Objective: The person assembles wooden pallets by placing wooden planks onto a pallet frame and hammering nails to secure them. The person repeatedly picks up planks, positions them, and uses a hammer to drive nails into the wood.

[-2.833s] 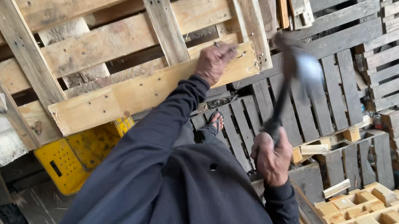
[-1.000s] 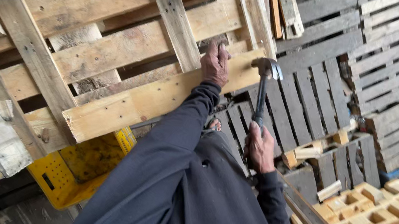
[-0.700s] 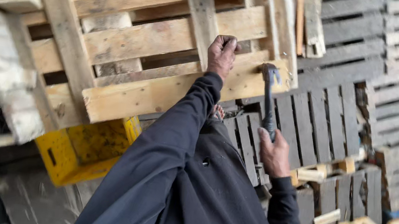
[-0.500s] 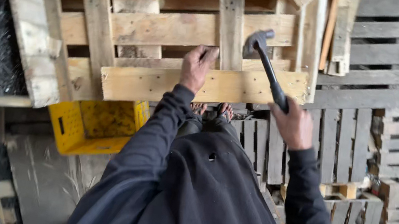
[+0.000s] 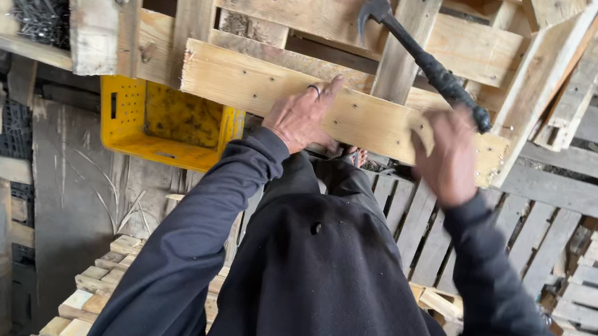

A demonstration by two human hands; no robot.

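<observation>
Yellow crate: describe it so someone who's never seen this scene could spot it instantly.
Start at the wooden pallet filling the top of the view, where the left hand presses on a pale plank. Just below that plank's left end sits the yellow crate, an open plastic box with small holes in its wall. It is the only bright plastic thing among bare and grey wood.

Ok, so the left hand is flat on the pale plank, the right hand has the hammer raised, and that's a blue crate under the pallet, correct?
Not quite: the crate is yellow, not blue, as the head view shows. The rest stands: the left hand lies on the pale plank and the right hand holds the hammer raised.
</observation>
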